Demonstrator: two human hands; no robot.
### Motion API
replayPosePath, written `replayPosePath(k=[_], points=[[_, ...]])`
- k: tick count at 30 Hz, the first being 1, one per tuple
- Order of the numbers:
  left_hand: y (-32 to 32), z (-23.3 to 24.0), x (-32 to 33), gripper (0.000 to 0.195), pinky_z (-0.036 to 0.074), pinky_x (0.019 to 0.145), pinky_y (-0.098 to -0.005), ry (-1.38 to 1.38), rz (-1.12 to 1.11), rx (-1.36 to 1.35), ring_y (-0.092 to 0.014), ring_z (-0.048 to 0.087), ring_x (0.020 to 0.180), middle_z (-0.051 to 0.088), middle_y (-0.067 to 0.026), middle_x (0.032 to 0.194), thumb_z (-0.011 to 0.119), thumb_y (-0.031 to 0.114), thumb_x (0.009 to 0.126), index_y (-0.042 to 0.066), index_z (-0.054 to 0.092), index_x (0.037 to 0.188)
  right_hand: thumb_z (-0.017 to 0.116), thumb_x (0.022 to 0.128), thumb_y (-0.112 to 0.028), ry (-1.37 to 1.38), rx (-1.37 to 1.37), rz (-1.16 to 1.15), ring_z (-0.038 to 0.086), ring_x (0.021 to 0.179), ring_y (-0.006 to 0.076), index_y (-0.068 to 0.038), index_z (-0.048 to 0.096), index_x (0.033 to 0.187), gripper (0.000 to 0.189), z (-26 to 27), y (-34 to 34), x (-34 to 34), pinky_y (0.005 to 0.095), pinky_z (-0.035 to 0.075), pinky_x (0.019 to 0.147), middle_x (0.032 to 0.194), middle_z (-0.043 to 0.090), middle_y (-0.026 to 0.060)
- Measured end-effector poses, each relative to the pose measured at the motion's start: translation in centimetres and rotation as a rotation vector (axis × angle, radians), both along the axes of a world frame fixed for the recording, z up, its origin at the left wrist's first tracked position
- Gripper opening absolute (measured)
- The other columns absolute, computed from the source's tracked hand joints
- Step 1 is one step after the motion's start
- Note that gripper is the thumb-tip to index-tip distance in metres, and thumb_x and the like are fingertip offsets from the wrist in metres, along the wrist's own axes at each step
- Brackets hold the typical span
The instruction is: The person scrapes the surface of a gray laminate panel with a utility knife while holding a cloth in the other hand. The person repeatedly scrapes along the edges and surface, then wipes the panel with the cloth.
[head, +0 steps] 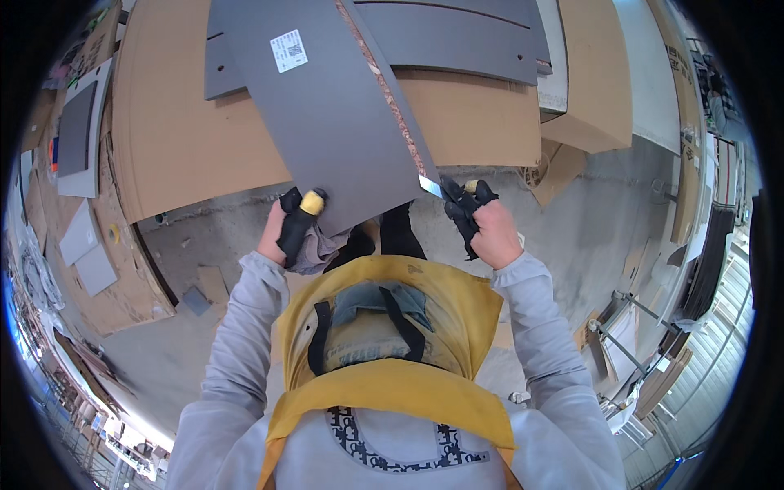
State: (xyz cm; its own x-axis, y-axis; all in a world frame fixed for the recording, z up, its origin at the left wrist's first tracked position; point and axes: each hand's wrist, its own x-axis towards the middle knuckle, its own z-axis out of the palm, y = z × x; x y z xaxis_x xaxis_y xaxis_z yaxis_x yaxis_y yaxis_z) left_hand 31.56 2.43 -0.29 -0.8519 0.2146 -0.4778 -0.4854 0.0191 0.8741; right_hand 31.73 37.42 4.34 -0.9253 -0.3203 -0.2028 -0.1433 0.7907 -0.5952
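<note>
A long grey board (pixel 343 135) slants toward me, its near end jutting past the cardboard-covered surface. A groove (pixel 392 101) with bare chipboard in it runs along its right side. My left hand (pixel 297 223), in black wrappings with a yellow thumb cover, grips the board's near left corner. A crumpled grey cloth (pixel 318 248) hangs beneath that hand. My right hand (pixel 481 217), wrapped in black too, is closed around a tool with a flat metal blade (pixel 430 185). The blade lies at the groove's near end; the handle is mostly hidden by my fingers.
More grey boards (pixel 459 40) lie under the long one, on brown cardboard (pixel 202 141). A cardboard box (pixel 594 79) stands at the right. To the left is a wooden table (pixel 128 245) with panel pieces (pixel 92 251). Cardboard scraps (pixel 211 288) lie on the concrete floor.
</note>
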Motion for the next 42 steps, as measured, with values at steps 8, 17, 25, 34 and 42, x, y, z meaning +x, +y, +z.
replayPosePath(k=[8,17,25,34,42], points=[[-0.7,-2.0,0.6,0.02,0.046,0.082,-0.026,-0.048,0.098,0.091,-0.008,0.056,0.092,0.064,0.0032,0.098,0.061,0.016,0.096,0.002,0.065,0.109,0.065,0.079,-0.013,0.133,0.185,0.21,0.06,0.077,0.0353,-0.007,0.068,0.089,0.012,-0.5,1.5,-4.5,0.0467,0.049,0.066,0.076,0.061,0.0148],[0.1,1.2,-0.6,0.031,0.045,0.093,-0.0278,0.123,0.052,0.009,-0.01,0.057,0.103,0.065,-0.002,0.111,0.06,0.014,0.097,-0.002,0.06,0.123,0.066,0.073,-0.009,0.094,0.237,0.353,0.061,0.08,0.0365,-0.005,0.067,0.08,0.009,-1.0,2.5,-4.0,0.0474,0.05,0.069,0.08,0.062,0.0177],[-0.3,1.8,-1.2,0.042,0.046,0.093,-0.0297,0.064,-0.041,-0.047,-0.013,0.058,0.105,0.065,-0.0037,0.116,0.061,0.017,0.097,-0.002,0.053,0.132,0.063,0.071,-0.006,0.237,0.233,0.324,0.062,0.082,0.0367,-0.005,0.066,0.078,0.007,-0.6,-2.1,-14.6,0.048,0.051,0.07,0.079,0.063,0.017],[-4.7,9.8,-1.3,0.063,0.047,0.097,-0.0336,0.195,0.519,-0.281,-0.021,0.061,0.11,0.064,-0.0156,0.121,0.072,0.013,0.081,-0.005,0.049,0.137,0.063,0.071,-0.005,0.112,0.315,0.318,0.061,0.08,0.0388,-0.002,0.066,0.072,0.005,-0.6,-0.3,-11.1,0.0487,0.051,0.072,0.077,0.062,0.0191],[2.8,7.0,-16.2,0.072,0.042,0.105,-0.0422,0.798,0.298,-1.035,-0.039,0.05,0.125,0.056,-0.0239,0.13,0.081,0.021,0.071,-0.004,0.052,0.131,0.06,0.07,-0.003,0.232,0.288,0.293,0.061,0.085,0.04,-0.001,0.064,0.073,0.006,-0.7,-6.0,-24.9,0.0496,0.05,0.074,0.079,0.063,0.0204]])
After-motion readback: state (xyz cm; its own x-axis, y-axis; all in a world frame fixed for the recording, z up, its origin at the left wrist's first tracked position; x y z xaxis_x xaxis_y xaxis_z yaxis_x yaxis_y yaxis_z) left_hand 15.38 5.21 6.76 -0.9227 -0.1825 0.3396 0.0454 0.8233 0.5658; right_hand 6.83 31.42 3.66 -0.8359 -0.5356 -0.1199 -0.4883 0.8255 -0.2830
